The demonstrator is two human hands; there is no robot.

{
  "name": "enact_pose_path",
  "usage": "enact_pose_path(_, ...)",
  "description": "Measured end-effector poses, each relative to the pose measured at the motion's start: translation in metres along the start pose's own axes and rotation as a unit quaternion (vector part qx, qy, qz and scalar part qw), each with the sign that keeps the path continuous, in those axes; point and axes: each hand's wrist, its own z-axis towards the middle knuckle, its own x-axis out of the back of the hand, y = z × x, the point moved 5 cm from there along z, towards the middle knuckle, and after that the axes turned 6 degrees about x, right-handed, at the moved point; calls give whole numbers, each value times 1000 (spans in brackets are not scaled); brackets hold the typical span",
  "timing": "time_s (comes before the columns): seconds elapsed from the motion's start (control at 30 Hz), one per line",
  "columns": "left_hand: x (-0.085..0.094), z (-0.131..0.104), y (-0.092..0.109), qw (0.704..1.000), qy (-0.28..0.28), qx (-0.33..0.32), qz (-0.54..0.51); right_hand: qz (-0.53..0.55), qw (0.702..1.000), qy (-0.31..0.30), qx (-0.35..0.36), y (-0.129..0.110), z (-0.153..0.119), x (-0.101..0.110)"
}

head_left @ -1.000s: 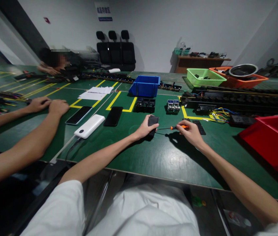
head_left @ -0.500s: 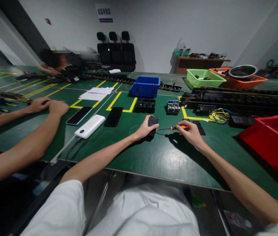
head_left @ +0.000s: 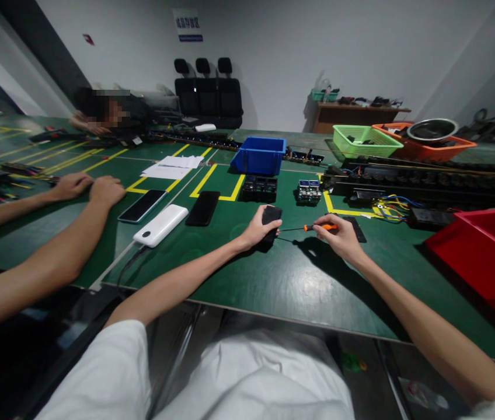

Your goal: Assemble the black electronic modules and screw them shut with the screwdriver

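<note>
My left hand [head_left: 258, 228] is closed round a black box-shaped part [head_left: 272, 219], held tilted just over the green table. Between the fingers of my right hand [head_left: 339, 233] is a screwdriver [head_left: 320, 227] with an orange and black handle. Its thin shaft points left, and the tip reaches the right side of the black part; whether it sits in a screw I cannot tell. Partly behind my right hand lies a flat black plate [head_left: 356, 229]. Beyond my hands are a small block with metal parts [head_left: 309, 192] and a black unit with square openings [head_left: 260, 188].
Left of me lie a black phone [head_left: 202, 208], a white power bank [head_left: 161, 226] with a cable and another phone [head_left: 142, 206]. A co-worker's forearms [head_left: 59, 245] rest further left. A blue bin [head_left: 260, 156] stands behind, a red bin [head_left: 479, 251] at right, near coloured wires [head_left: 393, 208].
The black part in my left hand has shifted very slightly left. My right hand and the screwdriver keep nearly the same place. The whole view has moved a little.
</note>
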Motion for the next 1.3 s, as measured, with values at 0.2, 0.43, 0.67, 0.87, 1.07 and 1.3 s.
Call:
enact_pose_path(0.2,3,2,-1,999,11,16,-28,-26,999,-1,21,-4,1,2)
enact_pose_path(0.43,5,3,-3,999,18,23,-44,-5,1000,-1,14,-3,0,1)
enact_pose_path(0.67,5,4,-5,998,8,12,-57,40,999,-11,-31,3,0,-1)
enact_pose_path(0.87,6,4,-5,998,12,11,-58,16,999,-18,-40,1,-1,-2)
enact_pose_path(1.07,6,5,-6,998,16,14,-62,-1,1000,-4,0,0,0,0)
enact_pose_path(1.3,6,4,-5,997,22,12,-68,-46,998,9,44,-4,1,2)
